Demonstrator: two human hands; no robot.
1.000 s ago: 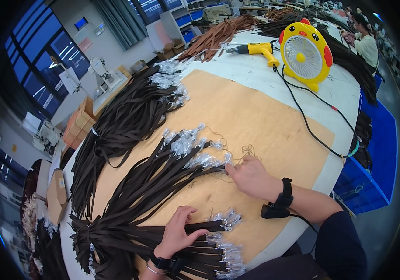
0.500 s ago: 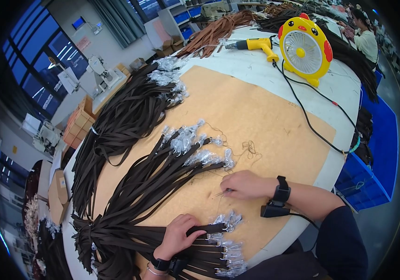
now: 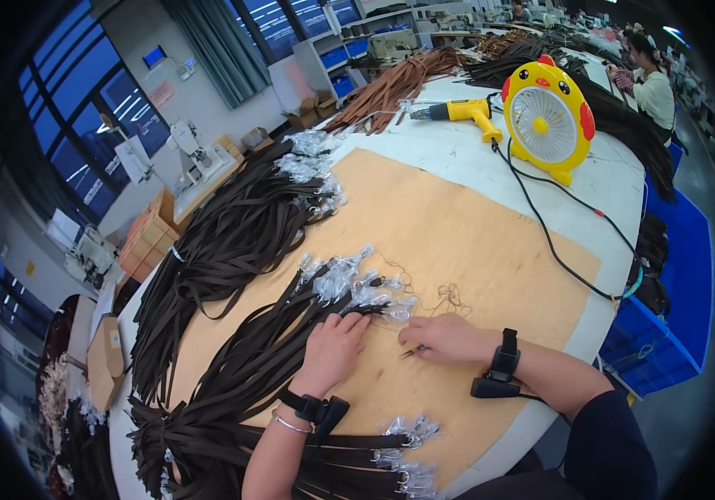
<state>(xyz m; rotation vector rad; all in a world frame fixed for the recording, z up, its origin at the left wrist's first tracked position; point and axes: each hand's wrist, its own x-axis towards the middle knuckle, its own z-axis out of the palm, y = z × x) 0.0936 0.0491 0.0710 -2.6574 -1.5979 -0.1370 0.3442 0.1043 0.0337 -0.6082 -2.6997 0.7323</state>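
My left hand (image 3: pixel 334 352) rests on the middle bundle of dark brown straps (image 3: pixel 261 346), its fingers bent and closed over strap ends close to their plastic-wrapped metal hooks (image 3: pixel 342 279). The thumb's grip is partly hidden. To its right, my right hand (image 3: pixel 451 337) is closed above the tan board, with a small pointed metal tool (image 3: pixel 413 352) poking out of the fingers toward the left hand. Nearer me lies another row of dark straps (image 3: pixel 332 442), with wrapped hooks (image 3: pixel 411 454) at their right ends.
A larger pile of dark straps (image 3: pixel 224 217) lies at the far left of the tan board (image 3: pixel 491 242). Loose thread (image 3: pixel 449 298) lies beyond my right hand. Farther off are a yellow heat gun (image 3: pixel 466 111), a chick-shaped fan (image 3: pixel 547 121) and its cable. A blue crate (image 3: pixel 657 333) stands right of the table.
My left hand has moved from the near row of straps up and away to the middle bundle's hook ends. The right hand has shifted slightly, still holding the metal tool.
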